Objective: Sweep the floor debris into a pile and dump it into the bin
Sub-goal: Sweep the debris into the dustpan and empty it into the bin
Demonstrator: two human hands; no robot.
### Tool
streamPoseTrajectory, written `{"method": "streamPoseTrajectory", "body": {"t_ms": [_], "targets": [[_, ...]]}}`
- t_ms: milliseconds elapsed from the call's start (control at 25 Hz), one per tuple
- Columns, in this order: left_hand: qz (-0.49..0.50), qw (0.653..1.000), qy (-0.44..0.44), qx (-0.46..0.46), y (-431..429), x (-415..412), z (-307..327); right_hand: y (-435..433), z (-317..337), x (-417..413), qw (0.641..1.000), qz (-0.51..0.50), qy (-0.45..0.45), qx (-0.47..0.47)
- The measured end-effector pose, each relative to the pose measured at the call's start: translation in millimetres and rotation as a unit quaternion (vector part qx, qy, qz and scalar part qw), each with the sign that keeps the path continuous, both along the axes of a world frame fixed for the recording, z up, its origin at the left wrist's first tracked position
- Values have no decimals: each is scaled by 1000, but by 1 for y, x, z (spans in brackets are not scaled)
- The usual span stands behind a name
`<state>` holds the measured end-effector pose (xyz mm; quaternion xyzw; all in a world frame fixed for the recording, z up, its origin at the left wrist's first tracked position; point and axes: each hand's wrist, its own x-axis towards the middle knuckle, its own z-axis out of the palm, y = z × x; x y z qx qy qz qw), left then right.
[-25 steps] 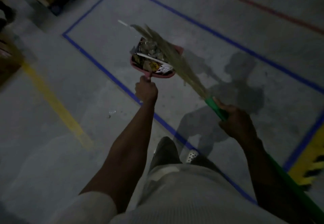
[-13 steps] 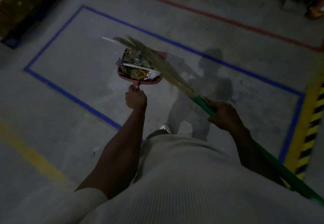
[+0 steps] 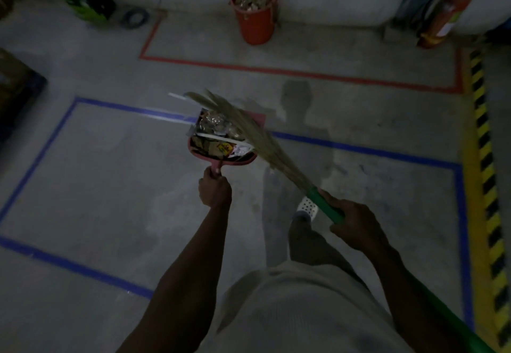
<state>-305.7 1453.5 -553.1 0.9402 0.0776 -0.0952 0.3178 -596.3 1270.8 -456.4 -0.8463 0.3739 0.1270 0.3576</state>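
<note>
While left hand (image 3: 215, 191) grips the full dustpan (image 3: 194, 151) and right hand (image 3: 356, 225) grips the broom (image 3: 326, 206), hold it level, bristles (image 3: 249, 125) pinning debris (image 3: 218, 131), until over the orange bin (image 3: 255, 20)

Left arm (image 3: 190, 264): bare, stretched forward and almost straight from the lower edge. Left hand (image 3: 215, 191): knuckles upward, fingers curled round the short handle of a pink plastic dustpan (image 3: 216, 166), held out ahead of the body. Right arm (image 3: 409, 278): angled in from the lower right, wrist lower than the left. Right hand (image 3: 356, 226): grips a green plastic broom handle (image 3: 326, 206) near its bristle end, and the shaft passes back under the forearm. Between the arms, one leg in dark trousers (image 3: 309, 242) is set forward, its foot in a white perforated shoe (image 3: 307, 207).
</note>
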Motion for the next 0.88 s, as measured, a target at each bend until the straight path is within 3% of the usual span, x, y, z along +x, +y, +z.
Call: {"method": "streamPoseTrajectory", "body": {"t_ms": [360, 880], "targets": [[-12, 1000, -12, -23, -229, 182, 18, -235, 18, 180, 1000, -10, 10, -4], [-51, 999, 6, -17, -472, 540, -12, -448, -2, 535, 998, -58, -7, 4]]}}
